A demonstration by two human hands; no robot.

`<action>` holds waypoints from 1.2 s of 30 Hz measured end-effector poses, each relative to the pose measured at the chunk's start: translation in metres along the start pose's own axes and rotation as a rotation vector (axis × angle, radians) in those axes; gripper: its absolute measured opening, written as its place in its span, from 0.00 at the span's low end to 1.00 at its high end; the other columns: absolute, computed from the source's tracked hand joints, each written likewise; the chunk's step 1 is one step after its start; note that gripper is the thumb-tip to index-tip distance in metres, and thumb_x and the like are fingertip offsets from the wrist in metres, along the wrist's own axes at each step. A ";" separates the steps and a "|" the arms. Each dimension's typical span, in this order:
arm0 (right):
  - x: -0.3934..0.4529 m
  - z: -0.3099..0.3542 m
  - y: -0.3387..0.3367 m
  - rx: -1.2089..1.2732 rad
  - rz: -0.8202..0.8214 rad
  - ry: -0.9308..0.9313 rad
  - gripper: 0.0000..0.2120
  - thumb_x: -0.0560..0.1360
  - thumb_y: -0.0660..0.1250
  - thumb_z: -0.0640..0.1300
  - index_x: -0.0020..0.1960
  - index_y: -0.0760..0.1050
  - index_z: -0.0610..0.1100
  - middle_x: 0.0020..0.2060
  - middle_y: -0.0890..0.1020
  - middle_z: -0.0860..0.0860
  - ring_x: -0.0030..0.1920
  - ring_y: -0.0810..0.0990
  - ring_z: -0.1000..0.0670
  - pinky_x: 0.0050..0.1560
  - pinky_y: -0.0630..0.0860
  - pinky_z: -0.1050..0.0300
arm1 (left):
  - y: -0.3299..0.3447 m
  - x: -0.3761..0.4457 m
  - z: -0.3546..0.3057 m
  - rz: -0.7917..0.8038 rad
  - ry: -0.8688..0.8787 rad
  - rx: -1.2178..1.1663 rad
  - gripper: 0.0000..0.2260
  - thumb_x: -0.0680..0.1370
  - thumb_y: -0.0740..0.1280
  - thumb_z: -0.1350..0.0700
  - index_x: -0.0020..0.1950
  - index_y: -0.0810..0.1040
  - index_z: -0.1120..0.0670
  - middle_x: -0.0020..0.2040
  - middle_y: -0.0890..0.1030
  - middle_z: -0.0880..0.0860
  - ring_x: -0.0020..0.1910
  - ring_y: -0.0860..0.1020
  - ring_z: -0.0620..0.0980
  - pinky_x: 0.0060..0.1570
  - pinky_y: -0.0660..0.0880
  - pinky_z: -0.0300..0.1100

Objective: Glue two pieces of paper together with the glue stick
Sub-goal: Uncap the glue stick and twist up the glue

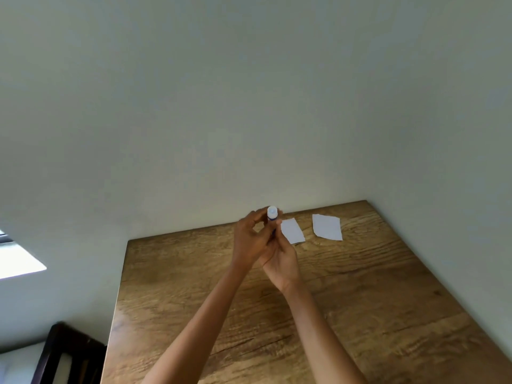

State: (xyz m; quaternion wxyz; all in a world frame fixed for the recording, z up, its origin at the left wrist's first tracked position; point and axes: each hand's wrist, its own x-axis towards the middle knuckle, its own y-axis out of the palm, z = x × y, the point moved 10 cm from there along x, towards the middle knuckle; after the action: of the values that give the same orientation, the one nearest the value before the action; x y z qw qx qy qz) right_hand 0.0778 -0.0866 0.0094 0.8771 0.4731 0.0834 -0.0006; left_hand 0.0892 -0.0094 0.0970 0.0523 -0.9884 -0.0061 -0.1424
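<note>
where the tabletop (374, 314) meets the pale wall (249, 92), its far edge is seen running slightly uphill from left to right, ending in a far right corner close against the wall. its left edge drops toward the lower left of the view, and beyond that edge a dark wooden chair frame (69, 353) is seen low down, with a bright window opening (16, 259) at the far left. a wide stretch of bare wood is left open on the right and in the foreground, crossed only by the two forearms.

the surface is a brown wood grain with darker streaks; the wall behind is plain and fills most of the view.

the glue stick (271, 214) is held upright above the far part of the tabletop, near the far edge, its white cap uppermost and a dark blue body below. the left hand (249, 239) is closed around it from the left, the fingertips curled near the cap. the right hand (282, 261) is closed on the lower body from below and right. whether the cap is seated or loosened cannot be told.

two pieces of white paper are laid flat on the wood to the right of the hands. the nearer paper (293, 231) lies just beside the right hand's fingers, its left edge partly hidden by them. the farther paper (327, 227) lies apart from it, further right, near the far edge.
</note>
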 end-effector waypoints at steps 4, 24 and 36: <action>0.005 0.006 0.009 0.041 -0.001 0.013 0.15 0.76 0.59 0.49 0.52 0.81 0.45 0.45 0.85 0.50 0.47 0.82 0.53 0.46 0.78 0.61 | 0.003 0.000 -0.018 0.003 0.072 0.018 0.10 0.73 0.70 0.58 0.50 0.82 0.44 0.48 0.84 0.47 0.48 0.82 0.44 0.50 0.80 0.47; 0.019 0.004 0.040 0.049 0.076 0.059 0.17 0.77 0.58 0.51 0.59 0.78 0.45 0.50 0.83 0.50 0.54 0.81 0.52 0.52 0.77 0.59 | -0.021 0.017 -0.039 -0.114 0.147 -0.023 0.09 0.73 0.70 0.61 0.49 0.82 0.48 0.47 0.84 0.45 0.49 0.81 0.42 0.51 0.77 0.39; 0.020 0.007 0.049 -0.046 0.106 0.009 0.17 0.79 0.55 0.51 0.57 0.79 0.46 0.46 0.84 0.51 0.49 0.82 0.53 0.46 0.78 0.60 | -0.028 0.021 -0.040 -0.082 0.102 -0.118 0.10 0.74 0.69 0.62 0.51 0.81 0.49 0.48 0.84 0.45 0.50 0.81 0.42 0.51 0.78 0.39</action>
State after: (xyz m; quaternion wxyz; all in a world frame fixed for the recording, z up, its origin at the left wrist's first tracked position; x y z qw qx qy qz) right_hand 0.1026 -0.0631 0.0509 0.8860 0.4567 0.0621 0.0498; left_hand 0.0972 0.0143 0.1434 -0.0117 -0.9802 -0.0353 -0.1946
